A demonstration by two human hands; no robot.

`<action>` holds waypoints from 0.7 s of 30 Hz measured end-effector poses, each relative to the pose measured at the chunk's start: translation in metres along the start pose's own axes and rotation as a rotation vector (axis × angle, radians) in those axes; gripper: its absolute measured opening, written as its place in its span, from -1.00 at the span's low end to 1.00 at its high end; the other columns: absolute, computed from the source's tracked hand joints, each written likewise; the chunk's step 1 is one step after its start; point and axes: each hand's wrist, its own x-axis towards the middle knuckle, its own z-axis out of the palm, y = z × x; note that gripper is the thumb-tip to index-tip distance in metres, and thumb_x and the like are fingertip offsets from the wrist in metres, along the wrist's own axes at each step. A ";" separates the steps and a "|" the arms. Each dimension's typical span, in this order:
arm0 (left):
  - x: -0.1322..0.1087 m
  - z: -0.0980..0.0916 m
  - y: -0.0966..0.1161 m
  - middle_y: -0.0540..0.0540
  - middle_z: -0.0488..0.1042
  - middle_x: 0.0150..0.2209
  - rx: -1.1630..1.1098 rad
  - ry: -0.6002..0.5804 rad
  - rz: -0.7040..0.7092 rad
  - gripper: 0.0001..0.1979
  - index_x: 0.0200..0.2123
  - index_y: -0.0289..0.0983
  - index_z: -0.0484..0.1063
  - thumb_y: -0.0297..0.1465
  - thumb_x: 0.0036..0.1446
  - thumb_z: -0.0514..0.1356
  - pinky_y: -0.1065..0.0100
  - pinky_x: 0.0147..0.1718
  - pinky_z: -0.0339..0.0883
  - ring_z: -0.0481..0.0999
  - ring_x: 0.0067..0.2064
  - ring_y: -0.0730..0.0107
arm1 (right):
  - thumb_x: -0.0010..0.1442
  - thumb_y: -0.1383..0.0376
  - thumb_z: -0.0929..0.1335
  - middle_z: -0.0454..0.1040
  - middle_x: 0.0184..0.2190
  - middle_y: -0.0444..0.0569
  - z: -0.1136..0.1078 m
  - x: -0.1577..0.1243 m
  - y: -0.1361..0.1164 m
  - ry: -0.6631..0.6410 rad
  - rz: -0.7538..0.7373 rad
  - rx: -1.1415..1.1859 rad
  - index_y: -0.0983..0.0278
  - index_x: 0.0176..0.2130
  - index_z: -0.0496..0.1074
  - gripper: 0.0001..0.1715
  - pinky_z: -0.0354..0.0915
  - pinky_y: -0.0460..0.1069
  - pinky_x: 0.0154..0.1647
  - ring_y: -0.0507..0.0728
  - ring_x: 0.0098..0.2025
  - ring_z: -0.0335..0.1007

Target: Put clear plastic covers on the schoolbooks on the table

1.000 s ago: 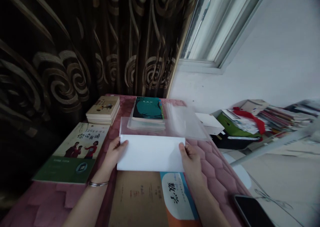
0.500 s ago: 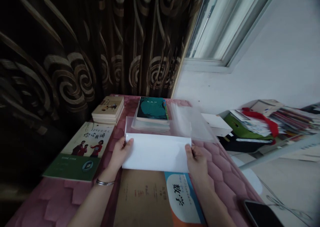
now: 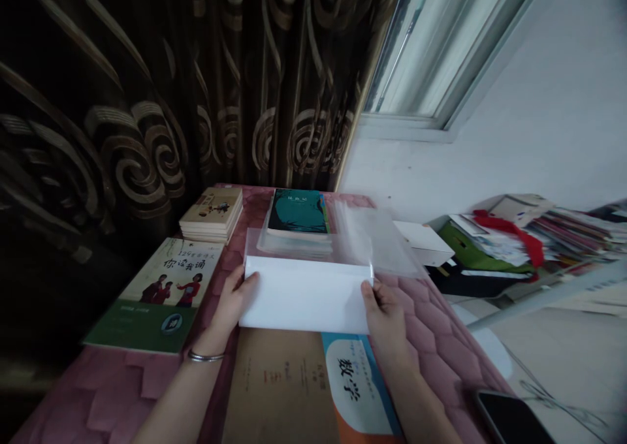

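A blank white sheet or booklet [image 3: 306,295] is held level between my hands, with a clear plastic cover [image 3: 264,245] around it that extends past its far edge. My left hand [image 3: 236,295] pinches its left edge, thumb on top. On the right edge, my right hand [image 3: 383,305] grips in the same way, its fingers curled underneath. Just below and nearer to me lies a maths textbook [image 3: 289,385] with a brown, blue and orange cover, turned sideways. Whether the white piece is a single sheet or a book's page, I cannot tell.
Left are a green-and-cream book [image 3: 161,294] and a stack of small books [image 3: 213,212]. Behind my hands sit a teal book [image 3: 298,210] and loose clear plastic covers [image 3: 386,235]. A phone [image 3: 512,418] lies at the right edge of the pink quilted cloth [image 3: 435,339].
The white piece and both hands have shifted very slightly away from me. Both hands keep their hold, and the books stay where they were.
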 end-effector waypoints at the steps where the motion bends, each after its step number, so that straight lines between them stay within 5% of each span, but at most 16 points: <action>1: 0.000 0.000 0.001 -0.15 0.59 -0.24 0.007 -0.018 0.021 -0.59 -0.29 -0.29 0.53 -0.13 -0.17 0.34 0.34 -0.26 0.37 0.53 -0.22 0.23 | 0.06 -0.23 0.31 0.41 -0.47 -0.11 0.000 0.000 0.000 -0.004 -0.002 0.011 0.24 -0.37 0.42 -0.41 0.17 0.00 -0.43 0.11 -0.44 0.22; 12: 0.002 0.002 0.002 -0.08 0.55 -0.43 0.141 -0.045 0.183 -0.68 -0.42 -0.27 0.50 -0.11 -0.05 0.26 0.33 -0.30 0.34 0.47 -0.35 0.27 | 0.08 -0.22 0.32 0.39 -0.48 -0.12 0.000 -0.002 0.000 0.022 0.003 0.027 0.24 -0.40 0.39 -0.42 0.17 -0.03 -0.41 0.10 -0.42 0.23; 21: 0.009 -0.001 0.009 -0.10 0.56 -0.47 0.134 -0.089 -0.098 -0.65 -0.48 -0.31 0.52 -0.13 -0.23 0.33 0.35 -0.45 0.28 0.49 -0.39 0.23 | 0.10 -0.24 0.28 0.36 -0.51 -0.13 -0.001 -0.006 -0.004 0.025 -0.023 -0.035 0.24 -0.42 0.35 -0.40 0.17 -0.03 -0.44 0.09 -0.46 0.20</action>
